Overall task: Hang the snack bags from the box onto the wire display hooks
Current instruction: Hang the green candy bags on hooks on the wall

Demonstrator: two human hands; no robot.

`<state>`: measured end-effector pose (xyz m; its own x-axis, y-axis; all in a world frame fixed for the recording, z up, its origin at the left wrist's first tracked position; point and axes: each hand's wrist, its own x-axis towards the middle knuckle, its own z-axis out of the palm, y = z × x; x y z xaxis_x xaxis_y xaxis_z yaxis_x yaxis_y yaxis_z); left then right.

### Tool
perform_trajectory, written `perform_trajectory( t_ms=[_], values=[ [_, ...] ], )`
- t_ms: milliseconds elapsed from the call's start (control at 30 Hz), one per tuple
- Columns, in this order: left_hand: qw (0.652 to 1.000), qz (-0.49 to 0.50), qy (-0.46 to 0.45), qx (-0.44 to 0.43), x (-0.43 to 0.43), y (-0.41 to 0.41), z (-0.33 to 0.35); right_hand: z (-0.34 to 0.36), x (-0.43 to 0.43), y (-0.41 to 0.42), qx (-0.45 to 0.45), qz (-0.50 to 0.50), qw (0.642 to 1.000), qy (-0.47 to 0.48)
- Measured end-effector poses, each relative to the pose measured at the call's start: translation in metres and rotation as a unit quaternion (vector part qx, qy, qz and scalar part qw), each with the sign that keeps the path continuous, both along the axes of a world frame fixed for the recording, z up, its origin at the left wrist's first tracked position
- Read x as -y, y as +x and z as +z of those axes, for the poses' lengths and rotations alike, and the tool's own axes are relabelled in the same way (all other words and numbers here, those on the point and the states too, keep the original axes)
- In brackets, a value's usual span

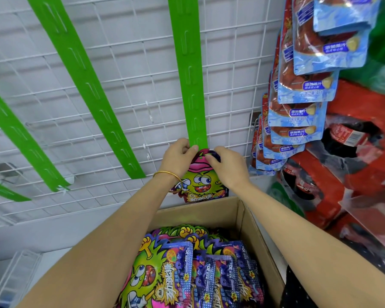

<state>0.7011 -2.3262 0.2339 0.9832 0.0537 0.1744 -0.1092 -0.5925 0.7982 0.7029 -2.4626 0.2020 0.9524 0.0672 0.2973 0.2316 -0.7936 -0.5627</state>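
Head view: a white wire grid (120,90) fills the wall, with green plastic strips hanging down it. At the bottom end of the rightmost green strip (190,74), both hands pinch the top of one cartoon snack bag (200,183). The left hand (178,156), with a gold bangle (168,175) at its wrist, grips the bag's upper left edge; the right hand (228,166) grips its upper right. Below the strip, an open cardboard box (242,216) holds more bags. Right of the strip hang blue snack packets (305,90).
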Motion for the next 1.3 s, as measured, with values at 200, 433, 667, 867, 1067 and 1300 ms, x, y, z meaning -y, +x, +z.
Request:
perform_trajectory(
  t_ms=[200,433,667,867,1067,1300],
  values=[
    [0.999,-0.005,-0.041,-0.006,-0.002,-0.001,-0.005,-0.009,0.002,0.001,-0.028,0.008,1.0,-0.002],
    [0.998,-0.015,-0.053,-0.002,-0.005,-0.007,-0.012,-0.017,0.008,-0.001,-0.028,-0.035,0.999,-0.02],
    [0.997,0.024,-0.025,0.064,-0.046,-0.065,-0.038,-0.027,-0.009,-0.05,-0.134,0.088,0.987,-0.019],
    [0.997,0.067,-0.038,-0.029,-0.102,-0.117,-0.078,-0.1,-0.058,-0.096,-0.336,0.196,0.913,-0.124],
    [0.992,0.084,-0.053,-0.075,-0.12,-0.116,-0.085,-0.111,-0.064,-0.103,-0.347,0.162,0.921,-0.067],
    [0.98,0.139,-0.039,-0.138,-0.132,-0.111,-0.09,-0.05,-0.026,-0.068,-0.477,0.121,0.845,0.208]
  ],
)
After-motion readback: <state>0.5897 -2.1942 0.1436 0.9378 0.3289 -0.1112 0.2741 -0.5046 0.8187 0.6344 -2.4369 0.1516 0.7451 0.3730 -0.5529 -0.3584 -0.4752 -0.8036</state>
